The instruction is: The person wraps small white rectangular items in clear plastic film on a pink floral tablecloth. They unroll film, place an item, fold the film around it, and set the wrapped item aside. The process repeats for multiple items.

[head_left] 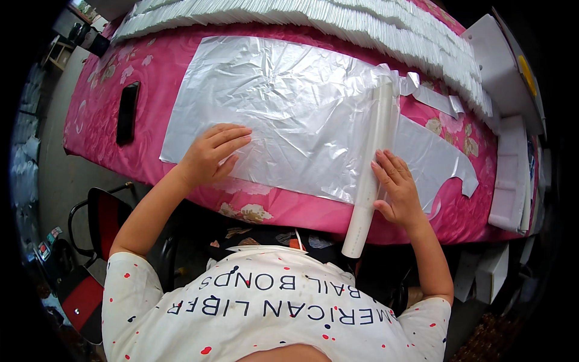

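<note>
A wide silvery-white plastic film [283,108] lies over the table in front of me, wrinkled and shiny. Across its right part rests a long white tube [369,157], whose near end juts past the table edge toward me. My left hand [214,154] lies on the near left part of the film, fingers stretched out and holding nothing. My right hand [396,188] touches the right side of the tube with its fingers extended, not wrapped around it. To the right of the tube the film continues as a cut piece [431,160] with a curved notch.
A pink flowered cloth [157,66] covers the table. Long rows of stacked white folded sheets [362,27] line the far side. A black phone [127,113] lies at left. White foam boxes [509,175] stand at right. A red and black chair [108,220] is at lower left.
</note>
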`<state>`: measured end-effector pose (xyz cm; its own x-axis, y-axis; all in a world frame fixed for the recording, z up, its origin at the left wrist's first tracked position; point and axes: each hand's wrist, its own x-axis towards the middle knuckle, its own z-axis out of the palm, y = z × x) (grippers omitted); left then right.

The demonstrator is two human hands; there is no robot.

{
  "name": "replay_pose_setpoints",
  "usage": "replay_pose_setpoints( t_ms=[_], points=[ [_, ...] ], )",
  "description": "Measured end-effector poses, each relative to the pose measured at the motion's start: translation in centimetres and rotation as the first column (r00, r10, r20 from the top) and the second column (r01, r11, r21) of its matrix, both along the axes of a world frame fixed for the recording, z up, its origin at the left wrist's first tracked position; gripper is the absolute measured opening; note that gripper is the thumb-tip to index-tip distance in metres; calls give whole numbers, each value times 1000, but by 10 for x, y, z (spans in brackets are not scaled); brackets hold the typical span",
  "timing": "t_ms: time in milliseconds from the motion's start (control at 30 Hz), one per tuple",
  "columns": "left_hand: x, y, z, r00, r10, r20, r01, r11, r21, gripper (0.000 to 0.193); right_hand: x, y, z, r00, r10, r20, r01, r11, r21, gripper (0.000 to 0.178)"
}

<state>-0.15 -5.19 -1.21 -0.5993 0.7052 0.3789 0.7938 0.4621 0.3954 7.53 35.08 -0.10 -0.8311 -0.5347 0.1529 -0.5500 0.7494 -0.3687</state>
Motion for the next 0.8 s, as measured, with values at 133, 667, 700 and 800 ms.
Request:
replay_pose_setpoints(
  t_ms=[133, 667, 700, 800],
  points=[
    [-5, -12, 12, 993, 116, -6, -115, 990, 76, 34, -23, -55, -1, 991, 136, 12, -136, 989, 50, 67],
    [87, -121, 15, 771, 552, 317, -611, 781, 128, 34, -109, -197, 0, 900, 421, -109, -434, 883, -177, 48],
    [92, -121, 15, 759, 557, 336, -623, 771, 132, 35, -117, -207, -7, 891, 437, -122, -448, 889, -92, 50],
    [98, -113, 16, 729, 569, 381, -655, 742, 145, 35, -141, -246, -21, 848, 511, -138, -514, 858, 17, 55]
  ],
)
